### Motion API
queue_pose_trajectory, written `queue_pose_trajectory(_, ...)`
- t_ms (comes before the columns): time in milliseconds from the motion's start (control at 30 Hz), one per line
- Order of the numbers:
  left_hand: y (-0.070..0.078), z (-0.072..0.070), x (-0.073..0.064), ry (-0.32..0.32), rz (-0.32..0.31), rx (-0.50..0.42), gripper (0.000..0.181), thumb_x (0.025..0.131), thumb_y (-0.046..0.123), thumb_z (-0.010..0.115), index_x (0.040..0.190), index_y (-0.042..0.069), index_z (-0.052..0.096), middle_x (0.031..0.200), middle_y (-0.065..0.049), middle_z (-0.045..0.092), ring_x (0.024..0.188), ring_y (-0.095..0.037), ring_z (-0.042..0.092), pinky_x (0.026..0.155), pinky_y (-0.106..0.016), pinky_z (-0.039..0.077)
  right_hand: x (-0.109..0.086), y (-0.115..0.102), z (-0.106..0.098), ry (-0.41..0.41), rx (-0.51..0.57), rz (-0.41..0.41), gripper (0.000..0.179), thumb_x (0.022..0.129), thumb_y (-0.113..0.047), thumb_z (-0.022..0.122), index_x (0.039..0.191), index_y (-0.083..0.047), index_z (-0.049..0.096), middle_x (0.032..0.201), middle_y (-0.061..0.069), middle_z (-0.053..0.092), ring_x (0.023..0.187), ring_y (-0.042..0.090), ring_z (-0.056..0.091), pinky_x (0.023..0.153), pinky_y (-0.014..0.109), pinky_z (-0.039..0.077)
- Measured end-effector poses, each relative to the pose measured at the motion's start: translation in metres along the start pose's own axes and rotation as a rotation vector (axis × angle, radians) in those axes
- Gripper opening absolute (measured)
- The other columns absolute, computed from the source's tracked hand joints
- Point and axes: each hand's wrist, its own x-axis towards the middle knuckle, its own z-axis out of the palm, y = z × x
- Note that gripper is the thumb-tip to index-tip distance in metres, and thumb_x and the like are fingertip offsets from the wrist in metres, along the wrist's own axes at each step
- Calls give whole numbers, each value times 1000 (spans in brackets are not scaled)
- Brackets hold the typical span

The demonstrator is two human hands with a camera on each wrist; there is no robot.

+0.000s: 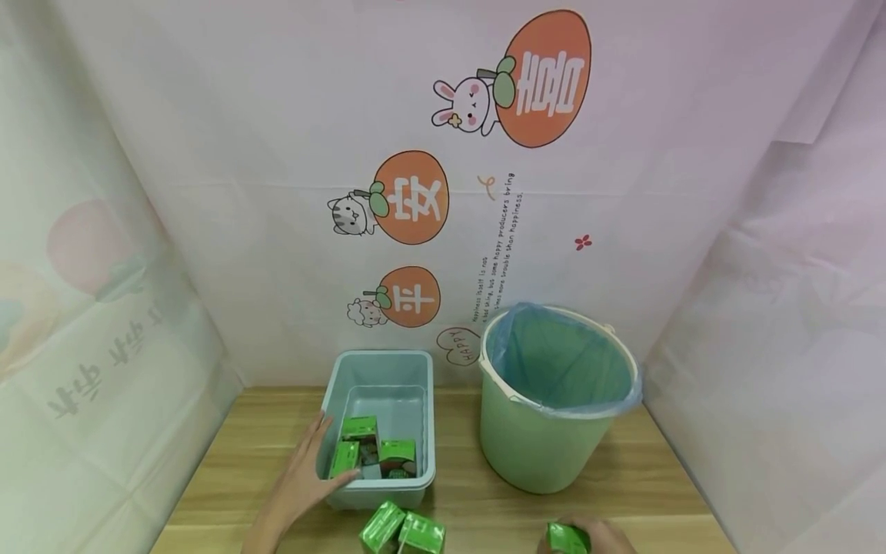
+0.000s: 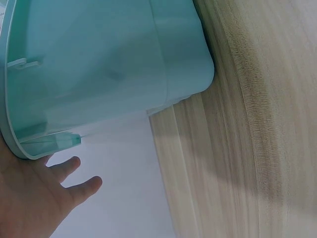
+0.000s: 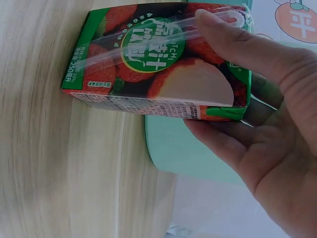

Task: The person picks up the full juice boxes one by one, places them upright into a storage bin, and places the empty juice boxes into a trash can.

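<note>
My right hand (image 3: 277, 129) grips a litchi juice box (image 3: 168, 64), thumb on its front over the clear wrapped straw. In the head view that juice box (image 1: 567, 538) shows its green top at the bottom edge, and part of the hand (image 1: 606, 536) is cut off. At the left side of a pale blue plastic bin (image 1: 381, 372), my left hand (image 1: 299, 478) touches the rim with spread fingers. Several green-topped juice boxes (image 1: 359, 428) stand inside this bin. Two more juice boxes (image 1: 382, 526) are in front of it, side by side.
A green bucket (image 1: 536, 454) with a blue bag liner stands to the right of the bin. Both are on a wood-grain table (image 1: 450, 431). Behind them hangs a white printed cloth (image 1: 277, 269), with cloth at both sides too.
</note>
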Motion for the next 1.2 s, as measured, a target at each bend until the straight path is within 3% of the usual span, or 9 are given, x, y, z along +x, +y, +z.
queue_pose_trajectory(167,1,0,2,-17,-15,-2,114,85,62,82,168,9,25,176,-16,12,152,-57,24,108,-84,29,4,-6,-1,-8,52,37,36,90,-24,85,116,-1,74,94,0,74,81,17,70,68,27,58)
queue_pose_trajectory(300,2,-1,2,-21,-12,1,114,85,63,81,169,10,25,177,-16,11,152,-57,24,109,-83,29,10,-16,-3,48,-27,7,44,87,-24,87,118,3,74,94,0,73,77,11,65,63,26,55)
queue_pose_trajectory(467,3,-2,2,-21,-6,8,113,86,62,81,169,13,23,177,-16,10,152,-58,24,108,-84,29,18,-39,-3,130,-125,-117,47,87,-27,88,119,5,74,90,-2,72,69,1,56,58,23,49)
queue_pose_trajectory(667,5,-2,-1,-24,-7,15,115,84,64,82,169,11,25,176,-17,12,150,-59,26,106,-84,30,23,-69,1,239,-219,-282,43,82,-28,92,111,-1,77,85,-8,71,66,-4,52,54,21,47)
queue_pose_trajectory(1000,2,-2,0,-14,-3,-10,113,85,61,82,169,11,24,177,-16,11,152,-57,24,109,-83,28,48,-122,-1,298,-187,-343,46,81,-30,94,113,-1,78,93,6,78,63,-4,55,50,21,51)
queue_pose_trajectory(1200,1,-2,0,-34,-25,-26,114,86,61,82,169,12,22,177,-16,9,153,-56,22,110,-82,28,68,-150,-5,266,-200,-365,51,83,-34,93,118,0,77,95,6,77,63,-1,55,51,22,51)
